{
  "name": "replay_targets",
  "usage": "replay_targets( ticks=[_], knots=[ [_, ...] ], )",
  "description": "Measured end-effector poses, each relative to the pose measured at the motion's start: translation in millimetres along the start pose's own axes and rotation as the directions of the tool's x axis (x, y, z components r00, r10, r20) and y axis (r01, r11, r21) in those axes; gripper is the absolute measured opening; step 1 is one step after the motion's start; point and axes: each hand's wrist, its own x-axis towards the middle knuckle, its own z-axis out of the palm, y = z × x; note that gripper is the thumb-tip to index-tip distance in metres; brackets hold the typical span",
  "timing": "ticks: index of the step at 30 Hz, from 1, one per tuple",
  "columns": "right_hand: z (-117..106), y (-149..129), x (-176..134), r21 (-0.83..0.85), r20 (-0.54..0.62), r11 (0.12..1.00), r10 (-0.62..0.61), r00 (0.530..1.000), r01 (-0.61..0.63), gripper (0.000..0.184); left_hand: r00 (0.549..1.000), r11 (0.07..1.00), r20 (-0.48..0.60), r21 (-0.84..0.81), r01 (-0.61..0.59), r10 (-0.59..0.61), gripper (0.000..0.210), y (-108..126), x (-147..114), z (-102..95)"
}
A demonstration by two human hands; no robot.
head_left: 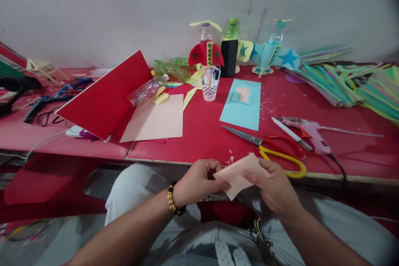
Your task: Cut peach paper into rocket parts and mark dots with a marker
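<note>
Between my two hands, over my lap at the table's front edge, is a small piece of peach paper (239,174) that looks folded. My left hand (201,181), a beaded bracelet at its wrist, pinches the paper's left end between thumb and fingers. The right end is gripped by my right hand (271,181), its thumb on the face of the paper. Just beyond the right hand lie large scissors (249,136) with red and yellow handles, blades apart. Small paper scraps (230,158) are scattered beside the paper.
Peach sheet (162,120), red board (109,95) and plastic bottles (174,70) are at left. A pen cup (209,90) and blue sheet (240,114) lie ahead. Bottle planes (205,50) stand by the wall. A pink glue gun (316,137) and cutter (291,133) are at right.
</note>
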Motion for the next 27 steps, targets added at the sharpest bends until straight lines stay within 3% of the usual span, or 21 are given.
replay_targets(
  ticks=[3,5,8,14,21,27],
  knots=[
    [-5.1,-12.6,0.8,-0.100,-0.026,0.995,0.006,1.000,-0.008,0.012,0.996,0.998,-0.059,-0.002,-0.065,0.065,0.032,5.1,-1.5,-7.4],
    [-2.3,-15.4,0.9,-0.064,-0.068,0.998,-0.005,0.998,0.000,0.012,0.982,0.987,-0.119,-0.049,-0.152,0.145,0.030,5.8,-1.0,-7.2],
    [4.4,-12.9,0.7,0.027,-0.083,1.000,0.010,0.996,-0.007,0.012,0.973,0.967,-0.121,-0.141,-0.213,0.196,0.028,3.0,1.0,-2.7],
    [3.2,-8.2,2.6,-0.014,-0.081,0.998,-0.067,0.994,0.066,0.007,0.968,0.944,-0.116,-0.224,-0.244,0.222,0.023,-1.6,2.0,-1.9],
    [4.2,-15.7,2.1,0.086,-0.131,0.996,-0.025,0.991,0.036,0.016,0.968,0.918,-0.111,-0.308,-0.251,0.227,0.013,4.8,-4.7,-4.2],
    [4.7,-21.4,2.2,0.087,-0.011,0.993,-0.081,0.997,0.081,0.015,0.969,0.913,-0.140,-0.333,-0.238,0.202,0.004,5.6,-6.7,-2.0]
  ],
)
